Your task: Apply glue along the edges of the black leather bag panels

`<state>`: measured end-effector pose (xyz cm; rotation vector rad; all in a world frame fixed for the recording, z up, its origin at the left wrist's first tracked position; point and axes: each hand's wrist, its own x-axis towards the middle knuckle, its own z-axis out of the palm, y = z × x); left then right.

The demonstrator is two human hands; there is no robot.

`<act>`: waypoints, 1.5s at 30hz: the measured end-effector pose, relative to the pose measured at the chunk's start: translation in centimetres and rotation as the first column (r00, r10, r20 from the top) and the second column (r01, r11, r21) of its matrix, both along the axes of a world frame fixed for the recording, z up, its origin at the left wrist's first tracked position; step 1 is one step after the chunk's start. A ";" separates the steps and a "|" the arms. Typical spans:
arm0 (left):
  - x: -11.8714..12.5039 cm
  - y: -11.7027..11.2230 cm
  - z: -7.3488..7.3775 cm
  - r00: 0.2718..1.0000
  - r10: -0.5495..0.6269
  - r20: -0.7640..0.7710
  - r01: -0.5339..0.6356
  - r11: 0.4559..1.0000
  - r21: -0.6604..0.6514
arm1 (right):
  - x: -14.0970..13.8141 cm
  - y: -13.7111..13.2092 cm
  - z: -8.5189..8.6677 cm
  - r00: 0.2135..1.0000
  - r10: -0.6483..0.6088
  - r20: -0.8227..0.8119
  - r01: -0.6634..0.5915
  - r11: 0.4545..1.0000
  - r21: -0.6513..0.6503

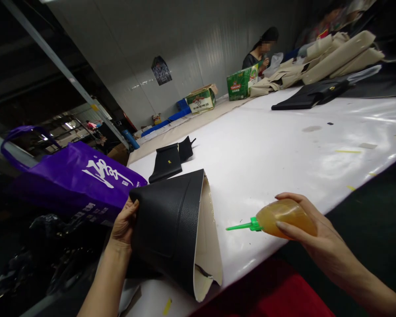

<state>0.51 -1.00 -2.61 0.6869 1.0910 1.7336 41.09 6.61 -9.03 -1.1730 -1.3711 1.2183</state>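
Note:
My left hand (123, 222) grips the closed end of a black leather bag body (166, 215), thumb on top. The piece lies tilted at the table's near edge. Its open end faces right and shows a pale cream lining (206, 237), with small glossy spots along the upper rim. In my right hand (312, 224) is a squeeze bottle (285, 218) of amber liquid, fingers wrapped round it. Its thin green nozzle (242, 226) points left at the open end, a short gap away from it. Behind the bag body lies a flat black leather piece (170, 160).
A purple shopping bag (82, 178) stands at the left. On the white table (251, 163) lie black leather pieces (310, 94) and beige rolls (339, 59) at the far right. Green cartons (239, 86) line the back, where a person (259, 50) sits. Yellow scraps dot the right edge.

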 end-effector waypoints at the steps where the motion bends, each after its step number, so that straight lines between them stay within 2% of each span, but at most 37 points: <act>1: -0.1 0.0 0.2 1.000 -0.020 -0.001 0.020 1.000 0.008 | -0.5 0.3 -0.2 0.997 0.026 0.068 -0.028 0.999 0.032; 4: -0.3 0.1 0.5 0.997 -0.080 -0.023 0.079 0.997 -0.016 | -2.1 1.2 -0.9 0.975 0.116 0.189 -0.135 0.987 0.090; 7: -0.3 0.1 0.2 0.994 -0.104 -0.031 0.103 0.994 -0.032 | -3.6 2.1 -1.7 0.950 0.178 0.256 -0.214 0.969 0.121; 14: -0.6 -0.1 -0.6 0.995 -0.099 -0.022 0.098 0.995 -0.024 | -5.3 3.5 -3.3 0.921 0.212 0.327 -0.273 0.949 0.155; 23: -0.9 -0.3 -1.2 0.998 -0.064 -0.016 0.064 0.998 -0.019 | -4.7 2.9 -3.9 0.868 0.360 0.341 -0.394 0.919 0.033; 29: -1.1 -0.3 -1.7 0.998 -0.059 -0.009 0.059 0.998 -0.023 | -4.9 3.8 -4.3 0.889 0.291 0.353 -0.326 0.944 0.044; 31: -1.2 -0.2 -1.7 0.998 -0.058 -0.004 0.058 0.998 -0.019 | -4.9 3.6 -4.4 0.885 0.321 0.336 -0.351 0.936 0.030; 36: -1.3 0.0 -2.0 0.999 -0.054 -0.004 0.054 0.998 -0.010 | -4.5 2.5 -4.0 0.836 0.476 0.274 -0.485 0.874 -0.039; 42: -1.2 -0.2 -2.0 0.999 -0.050 -0.005 0.050 0.999 -0.015 | -5.0 3.9 -4.0 0.877 0.358 0.321 -0.382 0.924 0.011; 45: -1.0 -0.2 -2.0 0.999 -0.032 -0.004 0.031 0.999 -0.020 | -4.7 3.2 -4.2 0.864 0.417 0.282 -0.429 0.903 -0.022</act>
